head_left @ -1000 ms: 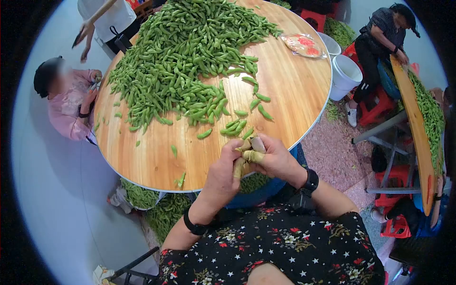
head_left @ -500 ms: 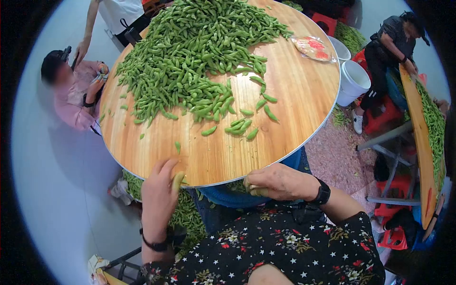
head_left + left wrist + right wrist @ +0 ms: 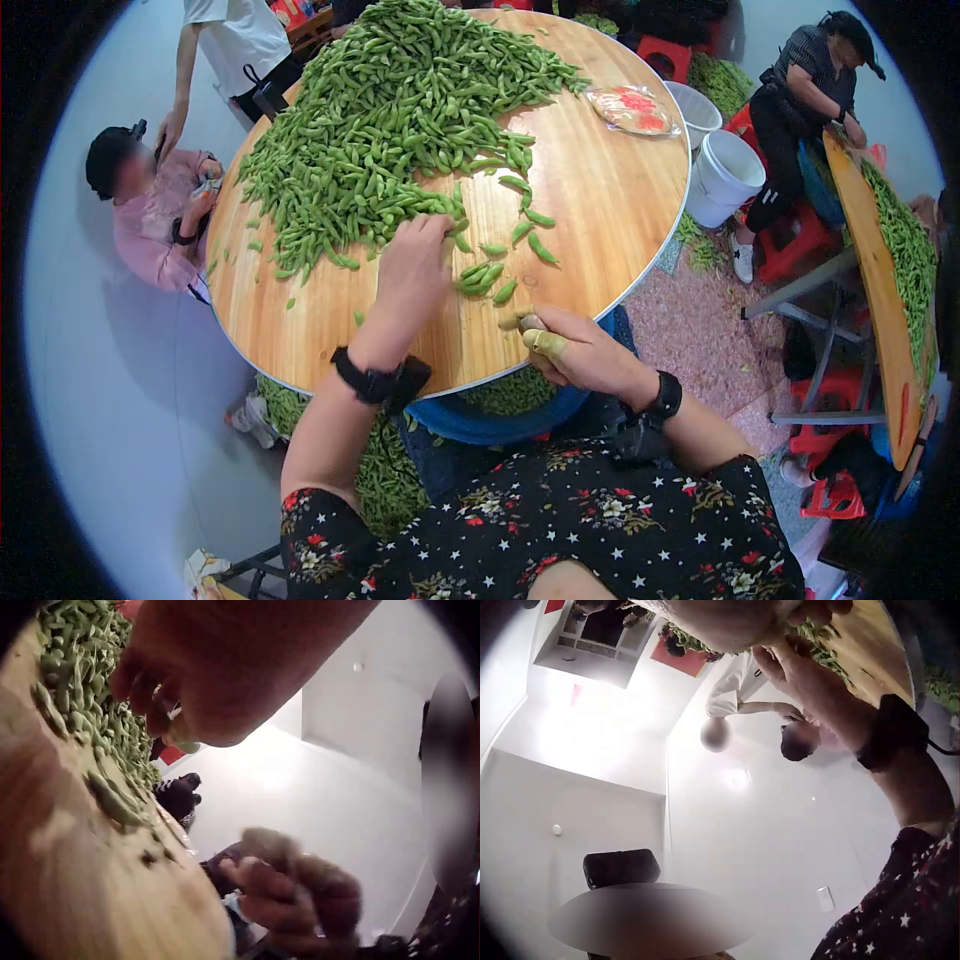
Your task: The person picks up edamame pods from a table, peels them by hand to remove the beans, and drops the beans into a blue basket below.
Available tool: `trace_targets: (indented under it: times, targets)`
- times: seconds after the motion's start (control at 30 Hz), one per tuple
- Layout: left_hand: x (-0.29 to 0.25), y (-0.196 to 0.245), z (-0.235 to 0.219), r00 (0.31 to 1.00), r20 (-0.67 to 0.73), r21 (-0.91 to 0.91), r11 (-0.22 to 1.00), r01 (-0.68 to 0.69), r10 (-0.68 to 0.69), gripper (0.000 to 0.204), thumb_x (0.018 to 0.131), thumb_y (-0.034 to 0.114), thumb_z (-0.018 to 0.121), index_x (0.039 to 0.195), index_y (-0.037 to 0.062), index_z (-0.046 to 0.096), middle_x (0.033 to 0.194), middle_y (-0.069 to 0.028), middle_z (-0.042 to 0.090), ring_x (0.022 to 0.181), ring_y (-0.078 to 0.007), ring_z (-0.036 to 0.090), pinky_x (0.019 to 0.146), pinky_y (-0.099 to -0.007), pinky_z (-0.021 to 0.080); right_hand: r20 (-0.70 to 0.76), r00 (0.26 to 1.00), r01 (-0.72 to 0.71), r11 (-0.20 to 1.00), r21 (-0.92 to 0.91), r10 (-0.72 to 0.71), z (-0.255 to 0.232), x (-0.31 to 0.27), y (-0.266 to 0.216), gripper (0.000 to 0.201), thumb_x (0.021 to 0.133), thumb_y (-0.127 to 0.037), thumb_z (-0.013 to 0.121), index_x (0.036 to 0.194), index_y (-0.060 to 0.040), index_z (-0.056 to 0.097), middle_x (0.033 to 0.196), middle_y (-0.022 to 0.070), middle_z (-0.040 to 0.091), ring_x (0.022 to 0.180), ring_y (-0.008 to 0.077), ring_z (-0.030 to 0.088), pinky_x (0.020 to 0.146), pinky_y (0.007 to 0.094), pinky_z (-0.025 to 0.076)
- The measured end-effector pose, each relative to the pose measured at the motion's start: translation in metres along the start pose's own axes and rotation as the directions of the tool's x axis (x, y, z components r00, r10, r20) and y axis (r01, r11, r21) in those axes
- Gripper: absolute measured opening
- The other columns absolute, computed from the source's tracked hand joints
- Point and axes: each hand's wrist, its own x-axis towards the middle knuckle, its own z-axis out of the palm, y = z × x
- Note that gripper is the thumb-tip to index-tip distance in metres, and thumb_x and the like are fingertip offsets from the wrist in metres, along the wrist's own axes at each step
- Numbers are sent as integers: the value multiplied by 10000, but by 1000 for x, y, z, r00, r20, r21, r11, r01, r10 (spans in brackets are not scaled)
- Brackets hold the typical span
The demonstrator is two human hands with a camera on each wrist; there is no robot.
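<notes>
A big heap of green soybean pods [image 3: 380, 140] covers the far left of the round wooden table [image 3: 610, 190]. My left hand [image 3: 415, 265] reaches over the heap's near edge, its fingers bent down at the pods; the left wrist view shows no pod between them. Near the table's front edge, my right hand [image 3: 580, 350] has its fingers curled in and the thumb laid across them. A yellowish-green cover [image 3: 545, 343] wraps that thumb, and a grey piece shows at the index fingertip. I cannot tell whether the right hand holds a pod. Several loose pods [image 3: 480, 277] lie between the hands.
A blue tub [image 3: 480, 425] with pods stands under the front edge. White buckets [image 3: 728, 175] and a plastic-wrapped packet [image 3: 632, 108] are at the right. A person in pink [image 3: 155, 225] sits at the left; another works at a second table [image 3: 870, 300].
The hands were together, then parted. My left hand swung left over the table edge, then forward to the heap. My right hand dropped to the edge and rose slightly.
</notes>
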Motion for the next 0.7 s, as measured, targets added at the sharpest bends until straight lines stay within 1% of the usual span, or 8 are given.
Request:
trace_targets:
  times: [0.03, 0.07, 0.1, 0.13, 0.23, 0.27, 0.37, 0.7]
  targets:
    - [-8, 8, -5, 1000, 2, 0, 1000, 0, 0, 200, 813, 32, 593, 1008, -10, 590, 881, -162, 627, 827, -320, 622, 737, -390, 493, 0, 1000, -1, 1000, 2, 1, 0, 1, 0, 309, 996, -201, 429, 1230, -11, 495, 765, 28, 510, 584, 92, 507, 515, 244, 423]
    - [-16, 16, -10, 992, 25, -274, 954, 122, -120, 207, 843, 39, 581, 1043, -12, 593, 887, -147, 642, 825, -267, 629, 733, -358, 493, -13, 998, 68, 996, 54, -67, 3, 4, -2, 308, 998, -201, 426, 1240, -20, 489, 757, 23, 517, 583, 93, 520, 505, 240, 430]
    - [-25, 26, -16, 971, 79, -522, 820, 235, -228, 216, 872, 47, 568, 1078, -13, 596, 893, -132, 657, 822, -214, 636, 729, -326, 492, -29, 991, 137, 985, 104, -134, 5, 6, -3, 308, 1001, -201, 423, 1250, -29, 482, 750, 18, 523, 583, 93, 532, 496, 237, 437]
    - [-33, 38, -25, 959, 137, -563, 777, 283, -250, 257, 916, 53, 530, 1158, -11, 586, 891, -95, 664, 798, -133, 612, 707, -280, 480, -30, 991, 136, 985, 105, -134, 9, 8, -2, 308, 1001, -201, 423, 1250, -29, 482, 750, 18, 523, 583, 93, 532, 496, 237, 437]
    - [-52, 67, -41, 928, 253, -511, 776, 369, -274, 283, 910, 32, 523, 1183, -9, 586, 836, -69, 646, 753, -123, 602, 678, -273, 477, -100, 986, 154, 962, 226, -135, 17, 13, -3, 318, 1004, -204, 414, 1273, -37, 443, 749, 23, 545, 576, 93, 559, 463, 231, 444]
    - [-61, 69, -31, 952, 170, -587, 749, 306, -256, 296, 913, 28, 514, 1198, 6, 592, 763, -38, 608, 712, -94, 571, 645, -255, 461, -83, 990, 132, 972, 193, -118, 18, 12, -6, 311, 1004, -197, 407, 1272, -42, 427, 759, 32, 555, 552, 99, 561, 438, 230, 434]
    - [-68, 79, -32, 937, 168, -620, 707, 342, -305, 323, 894, -5, 506, 1205, 18, 592, 830, -121, 665, 665, -158, 602, 635, -289, 481, -65, 993, 106, 977, 187, -95, 21, 11, -5, 300, 1002, -184, 397, 1271, -52, 395, 768, 46, 564, 498, 104, 545, 396, 227, 411]
    - [-71, 83, -35, 958, 135, -589, 757, 283, -253, 371, 889, -19, 513, 1252, 29, 569, 787, -130, 643, 637, -153, 591, 611, -287, 476, -89, 986, 153, 972, 177, -138, 24, 10, -5, 153, 988, -169, 413, 1091, -56, 419, 738, 38, 545, 436, 92, 465, 357, 215, 337]
